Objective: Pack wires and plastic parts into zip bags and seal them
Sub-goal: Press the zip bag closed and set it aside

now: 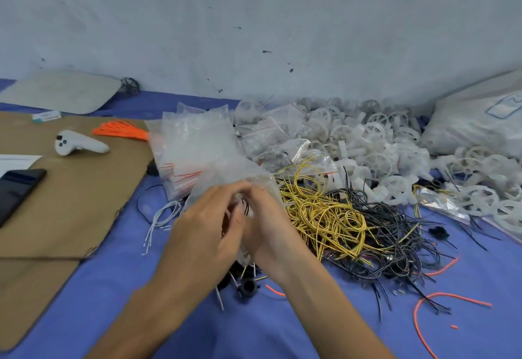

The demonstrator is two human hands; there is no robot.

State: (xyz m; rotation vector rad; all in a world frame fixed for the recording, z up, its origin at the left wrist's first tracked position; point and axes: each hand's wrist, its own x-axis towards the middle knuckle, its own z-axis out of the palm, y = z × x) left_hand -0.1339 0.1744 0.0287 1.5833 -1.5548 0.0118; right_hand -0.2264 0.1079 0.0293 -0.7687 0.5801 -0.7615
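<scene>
Glossy yellow plastic-sheathed wires (324,217) lie on matt blue cloth (282,330). Just left of the wires sits a clear, crinkled plastic zip bag (226,175); farther left, matt brown cardboard (73,189). Behind the wires lie translucent white plastic wheels (378,132).

Zip bag (231,175) contents blurred, indistinct.

Wall (254,19): pale grey-blue, matt, scuffed, with scattered dark specks and smears (267,51) across its lower part. It meets the tabletop (254,330) directly; the tabletop is covered in blue-violet cloth, lightly creased. Brown cardboard sheet (79,203) lies flat on the cloth at left. Pale grey round-cornered board (62,93) at far left, against the wall. Light even, cool, diffuse.
</scene>
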